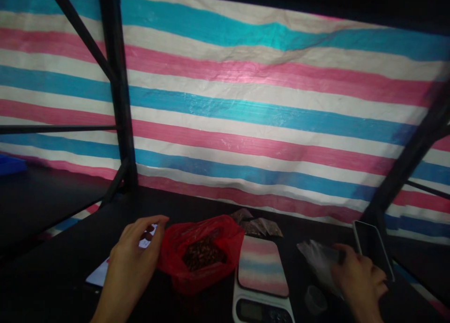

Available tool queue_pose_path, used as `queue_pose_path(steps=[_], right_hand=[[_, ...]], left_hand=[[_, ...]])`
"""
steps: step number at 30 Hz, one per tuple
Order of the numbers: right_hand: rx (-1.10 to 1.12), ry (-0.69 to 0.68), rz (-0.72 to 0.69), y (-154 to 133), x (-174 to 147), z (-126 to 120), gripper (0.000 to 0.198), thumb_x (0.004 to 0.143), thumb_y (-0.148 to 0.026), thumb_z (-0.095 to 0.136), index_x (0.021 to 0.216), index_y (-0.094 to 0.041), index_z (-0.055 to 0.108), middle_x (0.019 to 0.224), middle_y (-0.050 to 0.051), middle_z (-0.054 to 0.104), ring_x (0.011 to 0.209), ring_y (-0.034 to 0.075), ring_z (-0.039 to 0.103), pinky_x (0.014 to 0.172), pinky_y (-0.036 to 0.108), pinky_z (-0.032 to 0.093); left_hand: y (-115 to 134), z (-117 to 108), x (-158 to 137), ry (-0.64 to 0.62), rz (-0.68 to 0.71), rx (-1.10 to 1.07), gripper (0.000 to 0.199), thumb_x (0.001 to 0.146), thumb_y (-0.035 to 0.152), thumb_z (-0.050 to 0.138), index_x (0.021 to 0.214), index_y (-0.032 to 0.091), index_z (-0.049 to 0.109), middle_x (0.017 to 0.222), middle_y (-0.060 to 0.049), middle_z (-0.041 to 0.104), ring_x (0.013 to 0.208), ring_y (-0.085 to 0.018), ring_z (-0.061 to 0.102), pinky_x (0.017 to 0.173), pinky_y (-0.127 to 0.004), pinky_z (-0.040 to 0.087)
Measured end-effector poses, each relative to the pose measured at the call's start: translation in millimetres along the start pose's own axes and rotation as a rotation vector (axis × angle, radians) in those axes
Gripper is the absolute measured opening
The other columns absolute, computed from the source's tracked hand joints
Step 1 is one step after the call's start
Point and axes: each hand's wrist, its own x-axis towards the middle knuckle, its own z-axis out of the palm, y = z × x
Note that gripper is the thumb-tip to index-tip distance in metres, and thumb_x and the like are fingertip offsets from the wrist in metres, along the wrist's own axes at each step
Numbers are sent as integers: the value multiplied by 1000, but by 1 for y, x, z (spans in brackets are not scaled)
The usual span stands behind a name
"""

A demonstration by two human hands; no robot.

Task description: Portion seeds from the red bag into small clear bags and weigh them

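My left hand [135,255] is at the left rim of a red plastic bag [176,252], thumb and forefinger closed together in a pinch at its edge. Small brown pieces [204,253] fill the bottom of this open bag. On the right, my right hand [360,278], slightly blurred, has its fingers closed on clear plastic bags [319,262]. Between the hands stands a digital kitchen scale [263,266], its plate bare and reflecting the striped sheet. A small clear cup [315,299] is just left of my right hand.
Small filled clear packets [262,227] lie behind the scale. A dark-screened phone [374,248] leans beside the right post. White printed paper [98,272] lies under my left hand. Black metal posts [117,93] and a striped sheet [246,126] bound the black table [158,203].
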Motion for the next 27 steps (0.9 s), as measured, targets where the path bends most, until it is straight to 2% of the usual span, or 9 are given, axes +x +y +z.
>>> queue_pose_path(steps=[3,5,8,12,15,18,20,23,27], right_hand=[[-227,-135,-398,18,5,15,51,67,-10,59,108,-30,80,130,13,72,125,43,62,94,53,53],[-281,-295,-538,25,7,22,52,69,-5,55,105,-31,81,125,6,76,119,33,68,92,39,55],[-309,-421,-554,33,6,28,50,76,-4,52,104,-32,83,116,3,80,106,26,75,81,30,58],[-338,-433,-515,42,5,31,51,75,-4,55,108,-32,83,117,3,81,101,26,78,75,29,59],[-343,-433,-523,36,9,25,54,71,-2,56,105,-33,84,116,3,82,104,27,78,77,29,60],[-357,-345,-547,6,11,12,57,69,3,52,103,-28,85,121,6,81,109,29,76,89,35,60],[-362,-245,-532,-26,7,6,54,74,4,49,107,-22,84,127,10,78,117,33,72,98,41,57],[-318,-290,-535,-78,-10,12,44,94,-7,45,116,-20,81,128,11,78,121,31,69,104,42,52],[-312,-373,-526,-124,-32,44,34,101,-23,50,114,-23,81,120,10,81,116,31,72,97,39,53]], left_hand=[[0,2,-1,7,-2,7,32,79,50,60,94,28,77,94,-5,73,82,-26,69,70,-38,55],[-1,5,-3,1,10,4,31,79,51,61,94,28,77,92,-4,73,79,-25,68,69,-37,54],[-4,7,-4,0,28,-7,32,80,52,62,95,29,77,94,-3,73,78,-24,67,67,-36,54],[-9,6,0,-16,39,11,33,80,53,61,94,28,77,94,-3,74,76,-24,67,67,-36,55],[-9,3,4,-63,16,31,36,79,54,61,95,27,78,96,-5,75,78,-25,69,65,-35,55],[-5,1,4,-35,-16,33,38,77,56,60,93,27,78,94,-6,75,78,-26,69,62,-35,55],[-2,1,3,-22,-11,19,37,76,56,60,91,27,78,92,-6,75,77,-26,69,61,-35,55],[3,3,0,-4,10,-10,33,76,52,60,89,27,78,89,-5,75,74,-25,68,61,-35,54],[13,7,-4,-16,32,-56,30,77,50,61,85,27,77,85,-5,74,71,-25,68,61,-36,54]])
